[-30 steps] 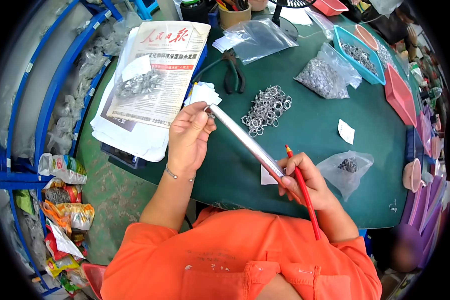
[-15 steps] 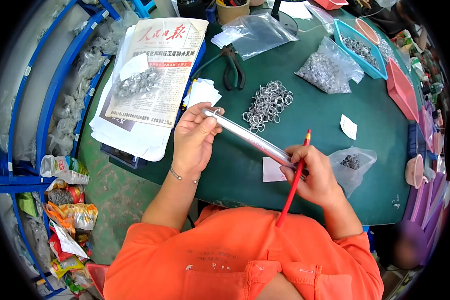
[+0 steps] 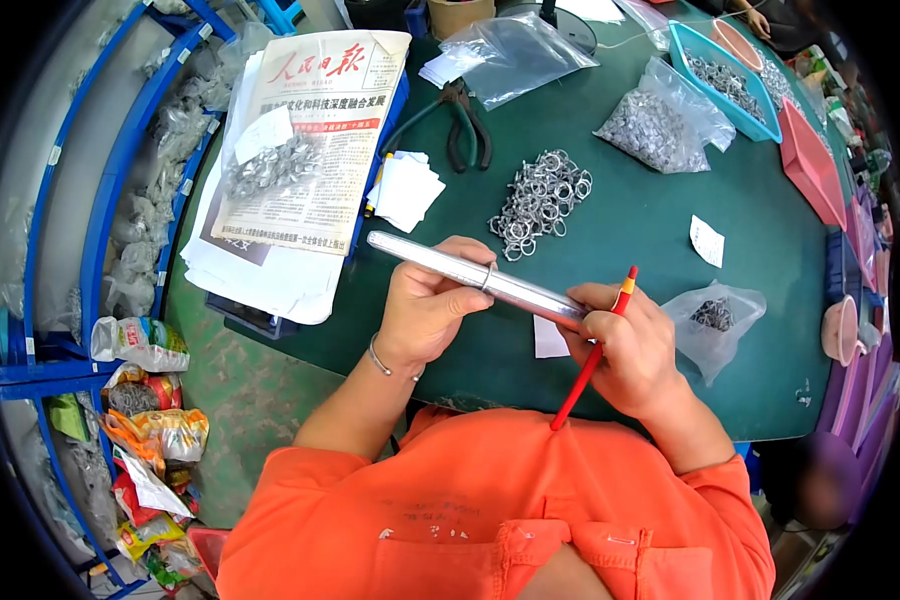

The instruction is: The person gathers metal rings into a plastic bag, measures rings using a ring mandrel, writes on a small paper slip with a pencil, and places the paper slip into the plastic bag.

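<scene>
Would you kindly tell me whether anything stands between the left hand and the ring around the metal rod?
Nothing visible does: the left hand has its thumb and finger right at the ring on the metal rod. The right hand, holding the rod and a red pencil, is apart from the ring.

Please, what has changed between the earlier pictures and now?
The left hand has slid the ring from the tip of the metal ring mandrel toward the right hand. The red pencil has swung, its upper end now leaning right. Nothing was let go; the right hand keeps both tools. The pliers and ring pile stayed in place.
</scene>
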A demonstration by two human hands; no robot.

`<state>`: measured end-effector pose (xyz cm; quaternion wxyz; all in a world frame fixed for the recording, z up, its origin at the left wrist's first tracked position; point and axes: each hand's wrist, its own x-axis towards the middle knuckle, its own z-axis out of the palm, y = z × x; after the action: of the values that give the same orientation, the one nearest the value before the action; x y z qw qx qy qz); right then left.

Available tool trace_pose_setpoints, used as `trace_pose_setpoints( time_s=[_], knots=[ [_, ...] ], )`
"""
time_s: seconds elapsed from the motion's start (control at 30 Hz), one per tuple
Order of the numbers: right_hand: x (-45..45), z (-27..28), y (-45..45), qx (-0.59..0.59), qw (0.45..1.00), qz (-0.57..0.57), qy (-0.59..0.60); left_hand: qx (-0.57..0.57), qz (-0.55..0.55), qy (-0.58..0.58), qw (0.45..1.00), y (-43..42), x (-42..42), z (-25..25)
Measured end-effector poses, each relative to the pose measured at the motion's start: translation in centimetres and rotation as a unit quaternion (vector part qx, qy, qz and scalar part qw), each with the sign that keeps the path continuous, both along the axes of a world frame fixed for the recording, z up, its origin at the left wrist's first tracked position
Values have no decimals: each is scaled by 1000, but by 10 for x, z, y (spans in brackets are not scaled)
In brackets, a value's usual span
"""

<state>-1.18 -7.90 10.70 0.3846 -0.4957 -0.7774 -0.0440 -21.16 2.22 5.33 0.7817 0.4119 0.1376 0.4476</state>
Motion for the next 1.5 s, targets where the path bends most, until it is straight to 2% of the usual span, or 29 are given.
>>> trace_pose_setpoints(
  time_s=[0.1,0.3,0.37,0.43,0.47,0.53,0.6,0.63,0.67,0.73,0.8,0.83,0.87,0.93,1.03,1.13,1.2,1.23,1.27,1.33,1.37,1.43,1.47,1.5],
  knots=[
    [0,1,-1,3,1000,3,-5,8,-37,-45,998,2,-2,-1],
    [0,1,0,7,1000,21,0,53,-9,-28,998,0,-2,-1],
    [-1,-1,2,8,1000,28,6,97,15,29,995,0,-4,1],
    [-2,-3,6,-52,992,71,90,70,30,45,996,-2,-5,9],
    [-3,-2,6,-49,992,74,87,41,44,62,996,-4,-6,15],
    [-7,2,6,-136,977,108,124,49,54,75,995,-6,-10,33],
    [-3,5,8,-144,974,117,129,68,77,101,990,-5,-19,45],
    [2,7,9,-163,968,132,135,56,95,28,993,2,-28,49],
    [6,8,10,-180,963,147,139,40,168,-21,985,9,-38,56],
    [4,4,15,-188,962,142,136,74,291,-24,954,23,-65,65],
    [-8,1,22,-275,948,31,158,108,333,-5,937,28,-77,73],
    [-17,7,31,-400,892,-19,211,110,332,-8,937,27,-75,73],
    [-24,-8,44,-335,920,-14,201,103,306,-12,946,24,-70,74],
    [-44,-16,72,-379,891,-66,239,74,250,-23,965,15,-60,74],
    [-72,-26,101,-384,883,-84,257,20,251,-18,968,9,-54,70],
    [-91,-54,119,-333,901,-63,270,-1,244,1,970,8,-61,62],
    [-95,-61,126,-376,880,-44,286,-4,235,4,972,7,-63,57],
    [-95,-61,123,-335,901,-24,274,0,230,17,973,5,-64,57],
    [-91,-57,117,-293,920,-11,259,2,220,27,975,5,-63,54],
    [-75,-36,98,-343,880,49,325,1,229,65,971,6,-62,50],
    [-60,-13,78,-378,840,87,381,0,238,50,970,6,-55,49],
    [-21,39,34,-369,811,124,436,-17,204,43,978,9,-49,44],
    [5,45,18,-196,914,155,319,-9,195,38,980,10,-43,43],
    [20,55,-2,-170,897,127,387,-11,186,68,980,8,-32,44]
  ],
)
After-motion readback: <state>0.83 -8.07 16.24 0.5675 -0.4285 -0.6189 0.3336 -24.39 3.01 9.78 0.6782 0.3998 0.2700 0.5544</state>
